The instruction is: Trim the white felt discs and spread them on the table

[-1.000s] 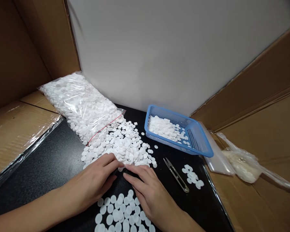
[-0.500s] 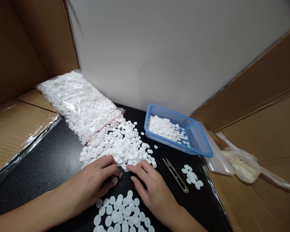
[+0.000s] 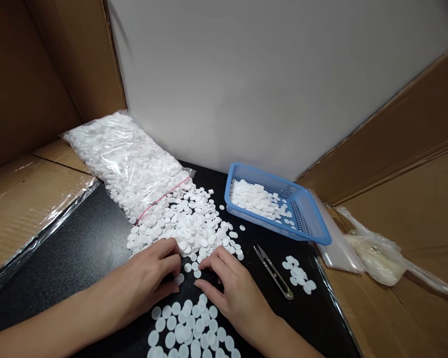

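My left hand [image 3: 150,273] rests at the near edge of a heap of white round discs [image 3: 194,226]. Its fingers are bent, with a gap between thumb and forefinger, and a single disc lies beside that gap. Facing it, my right hand [image 3: 229,283] has thumb and forefinger apart, the forefinger touching or just beside a few loose discs [image 3: 192,269]. Nothing is visibly held in either hand. Closer to me, many discs [image 3: 190,330] are spread nearly flat on the black tabletop [image 3: 78,238]; the frame's bottom edge cuts them off.
A clear zip bag [image 3: 123,159] full of discs spills into the heap. At the back right stands a blue basket [image 3: 276,221] partly filled with discs. Thread snips [image 3: 273,272] and a small disc cluster [image 3: 299,275] lie to the right. Cardboard [image 3: 406,184] borders the table.
The disc that stood tilted by my left fingertips is gone from there; loose discs now lie flat between the hands. My right thumb has shifted slightly left. The view has moved a little.
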Action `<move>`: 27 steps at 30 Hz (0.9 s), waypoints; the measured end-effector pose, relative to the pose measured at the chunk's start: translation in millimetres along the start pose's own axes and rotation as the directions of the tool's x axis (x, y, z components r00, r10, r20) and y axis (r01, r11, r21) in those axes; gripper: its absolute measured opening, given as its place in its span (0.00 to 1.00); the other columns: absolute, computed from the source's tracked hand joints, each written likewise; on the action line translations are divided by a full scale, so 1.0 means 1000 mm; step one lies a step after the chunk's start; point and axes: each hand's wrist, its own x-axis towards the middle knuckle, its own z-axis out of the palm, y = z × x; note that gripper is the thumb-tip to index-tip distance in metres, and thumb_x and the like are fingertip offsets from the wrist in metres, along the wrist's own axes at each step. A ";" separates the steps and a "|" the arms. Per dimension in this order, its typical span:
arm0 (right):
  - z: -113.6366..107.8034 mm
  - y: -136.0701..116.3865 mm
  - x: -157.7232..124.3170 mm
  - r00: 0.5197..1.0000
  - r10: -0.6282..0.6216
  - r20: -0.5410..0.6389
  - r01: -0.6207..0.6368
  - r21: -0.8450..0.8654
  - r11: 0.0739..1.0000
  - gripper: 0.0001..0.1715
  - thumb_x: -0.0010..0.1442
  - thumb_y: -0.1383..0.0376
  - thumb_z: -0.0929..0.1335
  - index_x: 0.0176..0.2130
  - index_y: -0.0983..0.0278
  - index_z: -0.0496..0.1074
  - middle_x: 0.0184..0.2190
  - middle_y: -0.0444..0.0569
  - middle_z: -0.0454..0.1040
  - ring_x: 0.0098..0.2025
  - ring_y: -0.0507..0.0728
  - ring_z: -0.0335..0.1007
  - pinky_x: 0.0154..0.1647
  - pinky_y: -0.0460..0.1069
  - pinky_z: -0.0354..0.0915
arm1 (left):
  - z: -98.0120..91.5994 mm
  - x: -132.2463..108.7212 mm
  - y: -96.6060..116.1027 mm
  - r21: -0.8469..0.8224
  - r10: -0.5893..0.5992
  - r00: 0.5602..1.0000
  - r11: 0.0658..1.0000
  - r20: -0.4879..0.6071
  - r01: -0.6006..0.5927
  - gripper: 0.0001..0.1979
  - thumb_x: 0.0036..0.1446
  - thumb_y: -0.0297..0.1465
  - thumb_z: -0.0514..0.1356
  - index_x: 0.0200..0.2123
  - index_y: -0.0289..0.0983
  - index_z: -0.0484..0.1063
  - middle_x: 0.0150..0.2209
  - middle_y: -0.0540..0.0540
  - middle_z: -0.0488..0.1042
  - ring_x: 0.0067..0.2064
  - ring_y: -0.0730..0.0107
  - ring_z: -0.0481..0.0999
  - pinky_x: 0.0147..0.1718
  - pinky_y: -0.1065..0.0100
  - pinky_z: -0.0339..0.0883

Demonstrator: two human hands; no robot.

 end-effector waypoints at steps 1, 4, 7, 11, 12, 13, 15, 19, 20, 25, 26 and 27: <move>0.002 0.000 0.001 1.000 -0.027 -0.015 0.026 -0.056 0.998 0.11 0.59 0.73 0.73 0.39 0.63 0.70 0.35 0.47 0.71 0.35 0.56 0.70 0.34 0.48 0.67 | 0.001 0.000 0.000 -0.002 0.010 1.000 1.000 -0.006 -0.010 0.10 0.55 0.19 0.63 0.32 0.38 0.68 0.43 0.49 0.70 0.42 0.66 0.75 0.39 0.68 0.65; 0.006 0.000 0.003 0.984 -0.169 -0.062 0.147 -0.266 0.953 0.06 0.63 0.71 0.70 0.34 0.64 0.69 0.30 0.47 0.71 0.30 0.56 0.68 0.31 0.50 0.65 | 0.000 -0.002 -0.001 -0.002 0.026 1.000 1.000 -0.005 -0.026 0.09 0.55 0.19 0.63 0.31 0.38 0.68 0.44 0.48 0.69 0.42 0.66 0.75 0.40 0.68 0.66; 0.006 0.000 0.004 0.958 -0.275 -0.086 0.229 -0.353 0.907 0.13 0.66 0.72 0.65 0.29 0.63 0.68 0.26 0.45 0.69 0.27 0.55 0.65 0.31 0.51 0.63 | -0.002 -0.004 0.001 -0.013 0.030 0.999 0.999 0.043 -0.029 0.08 0.56 0.19 0.63 0.31 0.38 0.70 0.43 0.49 0.69 0.40 0.67 0.75 0.39 0.68 0.65; -0.007 -0.005 0.004 0.999 -0.049 0.005 0.049 -0.025 0.999 0.12 0.62 0.74 0.68 0.28 0.62 0.67 0.26 0.42 0.68 0.26 0.52 0.65 0.28 0.46 0.62 | -0.003 -0.004 0.004 -0.039 0.054 0.996 0.998 0.074 -0.051 0.10 0.54 0.18 0.64 0.31 0.38 0.71 0.43 0.49 0.68 0.40 0.69 0.75 0.38 0.70 0.64; -0.011 -0.007 0.004 0.997 0.028 0.075 -0.032 0.054 0.998 0.12 0.60 0.75 0.69 0.28 0.62 0.67 0.26 0.41 0.68 0.25 0.50 0.65 0.25 0.45 0.61 | -0.003 -0.003 0.004 -0.034 0.060 0.996 0.998 0.064 -0.058 0.10 0.54 0.17 0.64 0.31 0.38 0.71 0.42 0.50 0.68 0.40 0.69 0.75 0.38 0.69 0.64; -0.015 -0.009 0.005 0.986 0.089 0.140 -0.104 0.099 0.990 0.13 0.59 0.75 0.70 0.27 0.62 0.66 0.26 0.40 0.67 0.25 0.50 0.64 0.23 0.44 0.59 | -0.002 -0.003 0.004 -0.027 0.064 0.997 0.998 0.050 -0.063 0.10 0.54 0.17 0.63 0.32 0.38 0.70 0.42 0.50 0.68 0.39 0.68 0.74 0.38 0.69 0.64; -0.019 -0.011 0.006 0.965 0.158 0.209 -0.186 0.121 0.975 0.14 0.59 0.74 0.70 0.27 0.62 0.66 0.25 0.40 0.67 0.25 0.50 0.64 0.23 0.43 0.59 | -0.002 -0.001 0.003 -0.018 0.069 0.998 0.997 0.014 -0.069 0.11 0.56 0.16 0.61 0.34 0.38 0.70 0.40 0.50 0.69 0.39 0.68 0.74 0.37 0.69 0.63; -0.012 -0.008 0.009 0.988 0.100 0.118 -0.109 0.074 0.991 0.09 0.63 0.73 0.69 0.33 0.61 0.68 0.29 0.42 0.70 0.28 0.51 0.67 0.27 0.44 0.62 | 0.002 0.001 0.000 0.011 0.074 0.996 0.997 -0.042 -0.074 0.11 0.58 0.17 0.59 0.38 0.39 0.71 0.39 0.50 0.69 0.38 0.67 0.73 0.36 0.68 0.63; -0.008 -0.006 0.009 0.995 0.056 0.080 -0.059 0.037 0.998 0.07 0.63 0.73 0.68 0.35 0.61 0.69 0.31 0.43 0.71 0.29 0.52 0.68 0.28 0.45 0.63 | 0.004 0.002 0.000 0.032 0.075 0.996 0.997 -0.051 -0.073 0.10 0.57 0.18 0.60 0.38 0.39 0.71 0.39 0.50 0.69 0.38 0.66 0.73 0.36 0.67 0.63; 0.008 0.000 0.011 0.994 -0.098 -0.047 0.092 -0.122 0.988 0.07 0.68 0.70 0.64 0.38 0.63 0.71 0.32 0.47 0.72 0.30 0.54 0.70 0.30 0.47 0.65 | 0.008 0.004 0.001 0.106 0.085 0.994 0.991 -0.069 -0.078 0.05 0.61 0.22 0.59 0.35 0.37 0.71 0.37 0.48 0.69 0.36 0.65 0.73 0.34 0.66 0.63; 0.007 -0.001 0.011 0.994 -0.092 -0.055 0.087 -0.095 0.992 0.08 0.67 0.70 0.63 0.36 0.62 0.71 0.31 0.46 0.71 0.29 0.54 0.69 0.29 0.47 0.64 | 0.008 0.004 0.001 0.104 0.085 0.994 0.992 -0.071 -0.077 0.05 0.62 0.22 0.58 0.35 0.37 0.71 0.37 0.48 0.69 0.36 0.65 0.73 0.34 0.66 0.63; 0.005 -0.003 0.011 0.997 -0.062 -0.054 0.060 -0.041 0.997 0.09 0.67 0.71 0.63 0.35 0.62 0.70 0.30 0.46 0.71 0.28 0.53 0.68 0.28 0.46 0.64 | 0.008 0.005 0.001 0.099 0.084 0.994 0.992 -0.073 -0.076 0.05 0.62 0.23 0.58 0.35 0.37 0.71 0.37 0.48 0.69 0.36 0.65 0.73 0.34 0.66 0.63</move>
